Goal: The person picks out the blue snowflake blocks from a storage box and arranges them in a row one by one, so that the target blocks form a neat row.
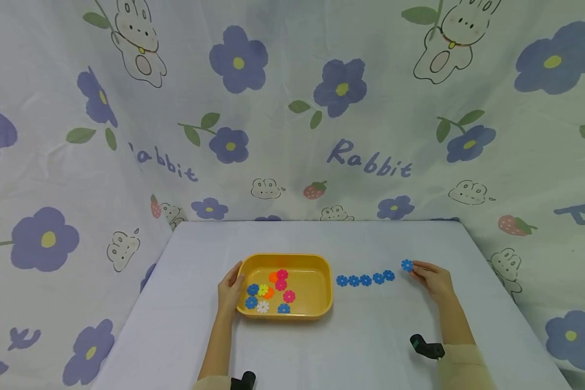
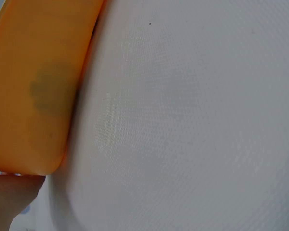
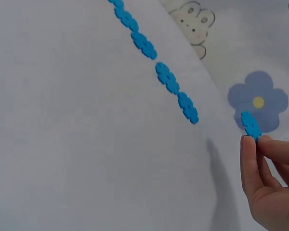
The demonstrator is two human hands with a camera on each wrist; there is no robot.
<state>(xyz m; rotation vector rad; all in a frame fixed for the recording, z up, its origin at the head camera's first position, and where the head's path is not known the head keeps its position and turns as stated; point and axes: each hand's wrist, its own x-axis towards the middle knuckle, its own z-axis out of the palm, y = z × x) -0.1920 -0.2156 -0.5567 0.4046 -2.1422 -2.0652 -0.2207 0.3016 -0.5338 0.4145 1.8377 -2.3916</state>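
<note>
At its left end, the yellow tray (image 1: 322, 313) is gripped by my left hand (image 1: 229, 295). Inside lie several notched flower-shaped plastic discs, among them a white disc (image 1: 262, 306), a yellow disc (image 1: 263, 290) and a pink disc (image 1: 289, 296). My right hand (image 1: 434, 279) pinches a blue flower disc (image 1: 407, 265) between thumb and fingers, raised above the table in the right wrist view (image 3: 251, 126). Left of that hand runs a row of several blue discs (image 1: 366, 280) flat on the table. In the left wrist view, the tray wall (image 2: 43, 43) hides most of my left hand (image 2: 12, 199).
A white cloth covers the table (image 1: 351, 346). Behind and beside it hangs a curtain (image 1: 283, 119) printed with rabbits and flowers. Each wrist carries a black device, such as the right wrist camera (image 1: 426, 347).
</note>
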